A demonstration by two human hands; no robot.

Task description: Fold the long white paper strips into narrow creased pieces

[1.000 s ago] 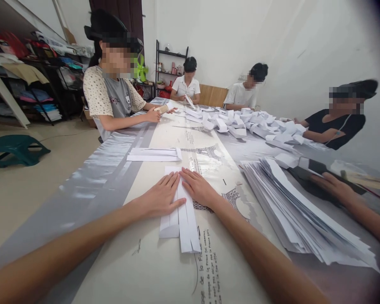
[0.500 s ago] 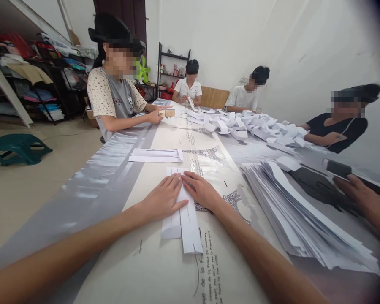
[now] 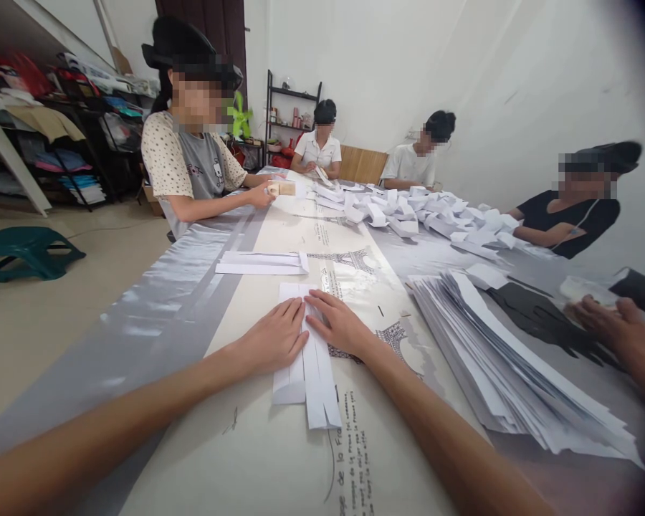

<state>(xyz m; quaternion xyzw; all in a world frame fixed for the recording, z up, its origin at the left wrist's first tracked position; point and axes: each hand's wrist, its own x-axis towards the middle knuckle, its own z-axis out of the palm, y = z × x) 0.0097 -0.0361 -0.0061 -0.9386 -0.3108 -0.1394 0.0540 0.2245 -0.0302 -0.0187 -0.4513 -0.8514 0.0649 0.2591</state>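
Your left hand (image 3: pixel 271 335) is lying palm-down, fingers close together; your right hand (image 3: pixel 341 324) is resting opposite, angled inward, fingers slightly spread. Beneath them, white paper strips (image 3: pixel 321 393) are lying lengthwise, side by side.

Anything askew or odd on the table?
The paper strips at front centre have near ends out of line; the paper stack at right is fanned unevenly, and the folded paper heap beyond lies jumbled.

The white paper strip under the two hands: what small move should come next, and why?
Perhaps slide the right hand down the white paper strip toward its near end, pressing lightly: it gapes apart there, and the left hand, resting farther up, could steady it.
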